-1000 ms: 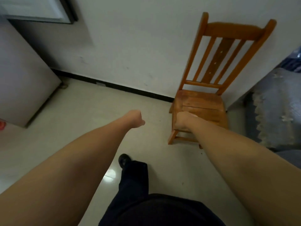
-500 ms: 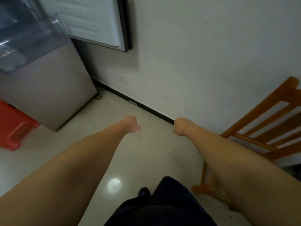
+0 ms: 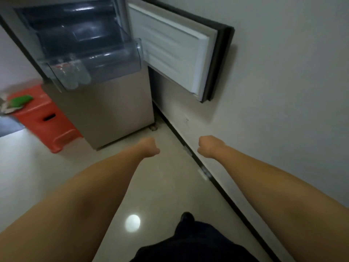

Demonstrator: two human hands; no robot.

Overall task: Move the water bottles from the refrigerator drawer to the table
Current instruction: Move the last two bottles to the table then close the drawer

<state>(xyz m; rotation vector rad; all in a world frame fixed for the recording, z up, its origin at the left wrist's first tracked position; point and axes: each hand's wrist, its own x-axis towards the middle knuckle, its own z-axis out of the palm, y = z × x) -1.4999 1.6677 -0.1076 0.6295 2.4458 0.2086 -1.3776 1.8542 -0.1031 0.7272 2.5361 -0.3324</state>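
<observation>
Ahead, two water bottles [image 3: 72, 74] in one open drawer [image 3: 113, 63].

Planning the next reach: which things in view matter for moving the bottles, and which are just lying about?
For the job:
water bottles, at the drawer's left end
clear refrigerator drawer, pulled out
open refrigerator door
left hand and right hand, both fisted, empty

Lying about:
red stool
green item on it

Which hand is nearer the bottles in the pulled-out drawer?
Left. The left hand is below the bottles, just right of them; the right hand is farther right, near the wall.
</observation>
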